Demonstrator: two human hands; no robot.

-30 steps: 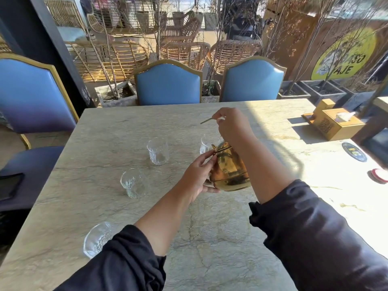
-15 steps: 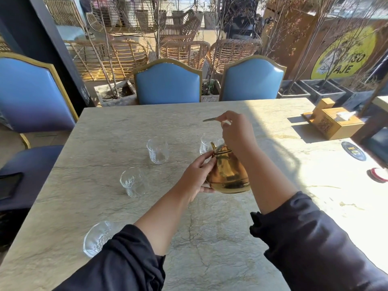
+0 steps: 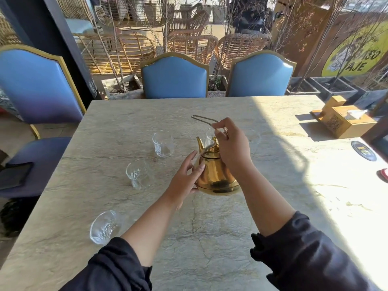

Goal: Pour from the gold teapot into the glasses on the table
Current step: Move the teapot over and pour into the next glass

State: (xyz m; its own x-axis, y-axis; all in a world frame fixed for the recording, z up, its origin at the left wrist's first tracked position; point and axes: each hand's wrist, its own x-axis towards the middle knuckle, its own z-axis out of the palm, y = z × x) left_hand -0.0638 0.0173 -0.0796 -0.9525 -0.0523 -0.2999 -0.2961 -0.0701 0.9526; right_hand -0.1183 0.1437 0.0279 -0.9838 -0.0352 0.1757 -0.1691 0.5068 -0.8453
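The shiny gold metal teapot (image 3: 216, 175) is standing nearly upright mid-table, its spout pointing away towards a clear ribbed glass (image 3: 210, 136). The right hand (image 3: 233, 148) is pinching its wire handle (image 3: 204, 120) while the left hand (image 3: 184, 179) is cupping its side, fingers spread. Bare pale stone table (image 3: 210, 238) is lying open on the near side.

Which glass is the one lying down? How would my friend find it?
Start at the big stone table and look along its left side. Closest to the person, beside the left sleeve, is the tipped glass. It lies on its side, while the other glasses further up the table stand upright.
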